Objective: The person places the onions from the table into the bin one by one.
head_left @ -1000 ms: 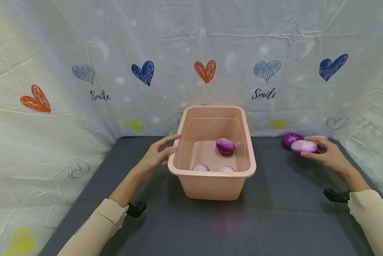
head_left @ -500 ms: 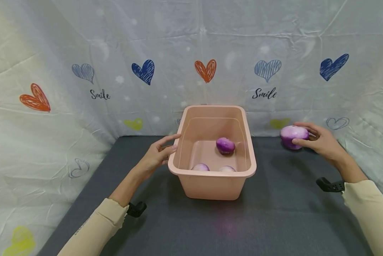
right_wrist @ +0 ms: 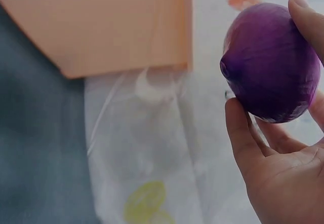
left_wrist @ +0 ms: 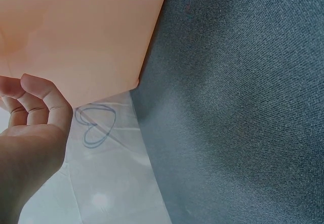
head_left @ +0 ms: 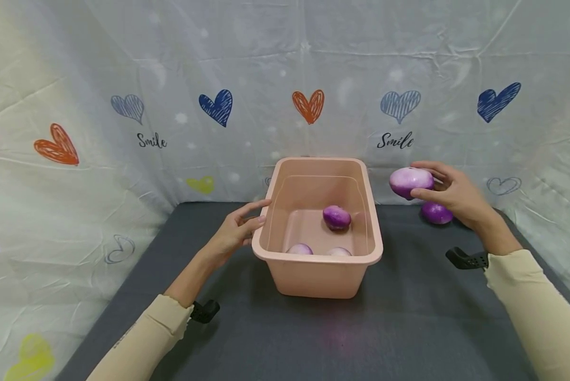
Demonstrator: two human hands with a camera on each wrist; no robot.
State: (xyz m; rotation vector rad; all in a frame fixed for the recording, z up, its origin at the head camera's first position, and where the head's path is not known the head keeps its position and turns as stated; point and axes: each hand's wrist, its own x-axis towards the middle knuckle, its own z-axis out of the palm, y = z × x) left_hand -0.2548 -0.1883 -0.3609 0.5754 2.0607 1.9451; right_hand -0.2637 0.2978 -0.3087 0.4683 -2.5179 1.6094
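In the head view my right hand [head_left: 456,193] grips a red onion [head_left: 411,182] between thumb and fingers, raised above the table to the right of the pink plastic tub [head_left: 318,278]. The right wrist view shows the same onion [right_wrist: 273,64] up close, its pointed end toward the tub. My left hand [head_left: 230,233] holds the tub's left rim, thumb and forefinger at the edge; its other fingers curl beside the outer wall in the left wrist view. Inside the tub lie a purple onion [head_left: 336,217] and two paler onions [head_left: 300,249], partly hidden by the front rim.
On the dark table [head_left: 399,328], another red onion [head_left: 436,213] lies at the back right, beneath the raised hand, which partly covers that corner. A white curtain [head_left: 266,63] printed with hearts hangs behind the table and along its sides.
My right hand has lifted the red onion from the group at the back right and carried it up and left toward the tub. The left hand stays at the tub's rim.
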